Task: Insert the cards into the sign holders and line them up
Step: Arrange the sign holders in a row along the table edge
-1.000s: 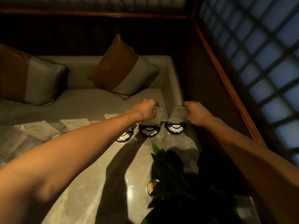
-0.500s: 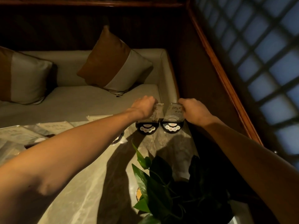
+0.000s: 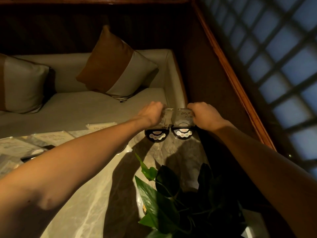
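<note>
Two clear sign holders with round black bases stand side by side at the far right end of the marble table [image 3: 96, 194]. My left hand [image 3: 151, 114] grips the top of the left sign holder [image 3: 157, 134]. The right sign holder [image 3: 183, 121], with a card showing writing inside it, is gripped at its upper right corner by my right hand [image 3: 204, 115]. The two bases almost touch. A third holder is mostly hidden under my left forearm. More cards [image 3: 101, 126] and clear sleeves [image 3: 51, 138] lie flat on the table's far left side.
A potted plant [image 3: 180, 194] with broad green leaves fills the near right of the table. Beyond the table runs a grey bench [image 3: 77, 107] with two brown-and-grey cushions [image 3: 116, 66]. A wooden-framed lattice window [image 3: 274, 57] closes off the right side.
Both hands have kept hold of their holders, which moved closer together, from a gap to almost touching. The third holder slipped under my left forearm as the view shifted.
</note>
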`<action>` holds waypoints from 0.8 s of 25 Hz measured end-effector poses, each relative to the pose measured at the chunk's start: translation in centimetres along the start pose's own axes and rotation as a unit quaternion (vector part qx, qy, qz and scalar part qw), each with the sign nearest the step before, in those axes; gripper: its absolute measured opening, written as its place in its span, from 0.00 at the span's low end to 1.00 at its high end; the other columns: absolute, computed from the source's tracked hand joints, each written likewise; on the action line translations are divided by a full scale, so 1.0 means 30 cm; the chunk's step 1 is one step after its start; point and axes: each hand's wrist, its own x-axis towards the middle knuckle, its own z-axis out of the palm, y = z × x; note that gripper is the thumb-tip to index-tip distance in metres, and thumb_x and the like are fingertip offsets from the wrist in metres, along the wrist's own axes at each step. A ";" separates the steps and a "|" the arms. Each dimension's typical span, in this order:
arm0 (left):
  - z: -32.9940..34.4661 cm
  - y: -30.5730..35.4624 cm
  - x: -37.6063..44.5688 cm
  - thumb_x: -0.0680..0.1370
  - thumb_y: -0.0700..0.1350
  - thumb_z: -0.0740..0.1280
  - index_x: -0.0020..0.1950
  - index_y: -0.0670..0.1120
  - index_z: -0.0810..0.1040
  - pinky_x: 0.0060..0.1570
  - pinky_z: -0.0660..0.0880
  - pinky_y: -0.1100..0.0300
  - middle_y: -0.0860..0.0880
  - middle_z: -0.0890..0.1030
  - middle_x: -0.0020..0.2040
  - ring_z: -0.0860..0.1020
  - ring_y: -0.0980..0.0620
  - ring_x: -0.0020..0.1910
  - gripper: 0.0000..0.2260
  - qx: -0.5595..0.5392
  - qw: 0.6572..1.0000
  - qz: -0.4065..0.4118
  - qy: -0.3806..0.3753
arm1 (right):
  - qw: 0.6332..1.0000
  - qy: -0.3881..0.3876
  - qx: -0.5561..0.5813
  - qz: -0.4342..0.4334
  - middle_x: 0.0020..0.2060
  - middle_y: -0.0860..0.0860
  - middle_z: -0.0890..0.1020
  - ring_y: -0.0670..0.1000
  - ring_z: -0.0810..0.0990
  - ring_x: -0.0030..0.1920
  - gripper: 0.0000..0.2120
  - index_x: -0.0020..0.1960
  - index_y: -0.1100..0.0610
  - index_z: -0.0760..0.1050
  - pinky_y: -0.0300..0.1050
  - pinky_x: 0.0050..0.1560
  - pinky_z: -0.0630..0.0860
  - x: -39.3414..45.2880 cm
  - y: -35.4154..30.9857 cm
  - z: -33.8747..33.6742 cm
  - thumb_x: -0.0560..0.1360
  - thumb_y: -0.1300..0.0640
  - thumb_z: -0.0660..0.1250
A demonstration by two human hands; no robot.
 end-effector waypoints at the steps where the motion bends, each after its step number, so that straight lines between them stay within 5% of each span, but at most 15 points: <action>1: 0.001 0.001 -0.001 0.78 0.38 0.68 0.55 0.46 0.81 0.53 0.80 0.47 0.46 0.84 0.50 0.82 0.46 0.51 0.08 -0.001 1.000 0.000 -0.001 | 1.000 0.000 0.001 0.001 0.55 0.53 0.83 0.54 0.83 0.54 0.12 0.59 0.54 0.77 0.46 0.50 0.78 0.001 0.000 0.003 0.77 0.63 0.68; 8: -0.001 0.007 0.011 0.78 0.38 0.68 0.57 0.45 0.81 0.53 0.80 0.47 0.44 0.84 0.51 0.82 0.44 0.51 0.10 -0.002 1.000 0.010 -0.002 | 1.000 -0.013 0.020 0.008 0.55 0.53 0.84 0.55 0.83 0.54 0.12 0.59 0.53 0.76 0.50 0.52 0.81 -0.012 0.024 0.000 0.77 0.62 0.68; 20: -0.017 0.010 0.013 0.79 0.42 0.66 0.62 0.49 0.78 0.57 0.77 0.46 0.44 0.83 0.55 0.80 0.43 0.55 0.12 0.027 0.999 0.017 -0.015 | 0.996 -0.010 0.083 0.005 0.58 0.53 0.82 0.54 0.81 0.58 0.11 0.60 0.53 0.76 0.36 0.45 0.72 0.013 0.063 0.027 0.81 0.63 0.62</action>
